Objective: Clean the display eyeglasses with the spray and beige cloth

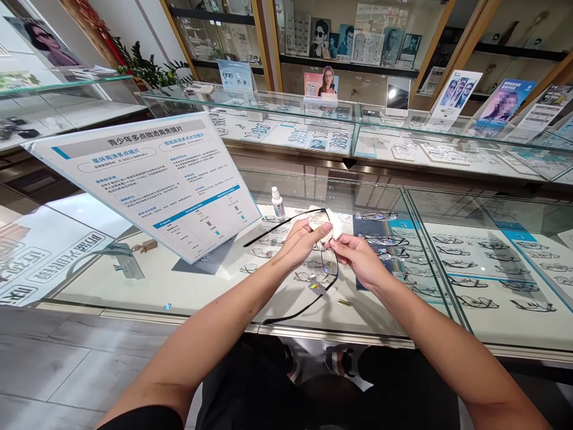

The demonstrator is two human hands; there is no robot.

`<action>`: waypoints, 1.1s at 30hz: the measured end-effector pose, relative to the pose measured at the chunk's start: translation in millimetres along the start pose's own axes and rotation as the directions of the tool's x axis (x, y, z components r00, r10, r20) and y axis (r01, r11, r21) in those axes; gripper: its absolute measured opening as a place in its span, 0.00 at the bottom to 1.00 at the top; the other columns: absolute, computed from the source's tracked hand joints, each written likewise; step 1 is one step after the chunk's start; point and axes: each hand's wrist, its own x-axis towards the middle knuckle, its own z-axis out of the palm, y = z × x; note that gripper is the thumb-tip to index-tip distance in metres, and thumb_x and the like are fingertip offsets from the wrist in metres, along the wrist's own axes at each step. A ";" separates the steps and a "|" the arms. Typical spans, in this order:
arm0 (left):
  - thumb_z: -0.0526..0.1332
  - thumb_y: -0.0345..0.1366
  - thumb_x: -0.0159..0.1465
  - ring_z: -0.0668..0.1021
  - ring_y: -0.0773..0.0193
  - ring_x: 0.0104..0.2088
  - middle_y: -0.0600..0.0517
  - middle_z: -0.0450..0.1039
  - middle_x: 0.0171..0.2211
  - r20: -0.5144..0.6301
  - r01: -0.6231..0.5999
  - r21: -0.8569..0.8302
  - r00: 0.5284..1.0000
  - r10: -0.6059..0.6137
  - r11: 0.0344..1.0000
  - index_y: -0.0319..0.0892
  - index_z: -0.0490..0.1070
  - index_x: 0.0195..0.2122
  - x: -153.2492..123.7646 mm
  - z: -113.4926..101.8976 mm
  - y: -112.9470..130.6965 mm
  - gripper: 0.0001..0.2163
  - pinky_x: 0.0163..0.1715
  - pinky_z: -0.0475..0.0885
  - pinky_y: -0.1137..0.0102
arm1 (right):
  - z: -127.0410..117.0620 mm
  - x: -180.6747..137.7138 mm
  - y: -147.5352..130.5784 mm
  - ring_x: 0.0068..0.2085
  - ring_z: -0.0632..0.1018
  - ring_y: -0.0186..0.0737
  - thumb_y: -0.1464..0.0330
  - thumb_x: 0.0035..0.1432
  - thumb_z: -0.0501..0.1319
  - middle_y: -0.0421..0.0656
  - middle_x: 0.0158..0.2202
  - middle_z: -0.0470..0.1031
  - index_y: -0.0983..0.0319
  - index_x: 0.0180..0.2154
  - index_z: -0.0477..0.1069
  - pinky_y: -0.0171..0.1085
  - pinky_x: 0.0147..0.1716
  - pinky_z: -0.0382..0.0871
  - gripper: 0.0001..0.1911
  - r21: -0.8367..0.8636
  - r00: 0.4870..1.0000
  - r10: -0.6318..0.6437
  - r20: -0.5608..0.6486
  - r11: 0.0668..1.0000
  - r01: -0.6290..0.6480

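Above the glass counter, my left hand (304,242) is closed round a cream cleaning cloth (330,222), which is bunched over one lens of a pair of black-framed eyeglasses (336,278). Thumb and fingers of my right hand (358,255) pinch the frame near its middle, beside the cloth. One temple of the glasses points left past my left hand; the other curves down toward the counter's front edge. The covered lens is hidden. Just beyond my left hand stands a small white spray bottle (278,203).
A large printed sign (147,185) leans at the left on the counter. Rows of eyeglasses (474,283) lie under the glass. A small gold-coloured piece (344,303) is near the front edge. Farther back stand display cases (286,119) with upright cards.
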 end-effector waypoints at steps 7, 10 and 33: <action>0.70 0.62 0.64 0.70 0.65 0.29 0.54 0.72 0.27 -0.005 -0.011 0.032 1.000 0.011 0.999 0.42 0.71 0.31 0.5 -2.4 -0.1 0.25 0.33 0.64 0.69 | -2.6 1.7 -1.1 0.27 0.58 0.32 0.44 0.50 0.77 0.36 0.24 0.65 0.62 0.31 0.81 0.39 0.30 0.48 0.27 -0.005 1.000 0.002 -0.025 1.000 -0.002; 0.72 0.56 0.64 0.69 0.66 0.29 0.55 0.71 0.27 0.017 -0.011 0.062 1.000 0.010 0.998 0.42 0.71 0.31 2.0 -9.3 6.1 0.22 0.34 0.63 0.69 | -9.1 5.8 -0.6 0.27 0.58 0.32 0.44 0.46 0.78 0.37 0.24 0.69 0.62 0.31 0.82 0.38 0.30 0.47 0.27 -0.022 0.999 0.012 -0.048 1.000 -0.013; 0.77 0.53 0.58 0.79 0.59 0.36 0.49 0.79 0.33 0.053 0.005 0.092 0.999 -0.010 0.996 0.39 0.78 0.37 6.7 -15.0 5.3 0.21 0.39 0.72 0.67 | -12.4 7.5 6.8 0.27 0.59 0.32 0.49 0.51 0.77 0.39 0.26 0.71 0.61 0.32 0.85 0.40 0.32 0.45 0.21 0.038 1.000 0.021 -0.015 0.999 -0.021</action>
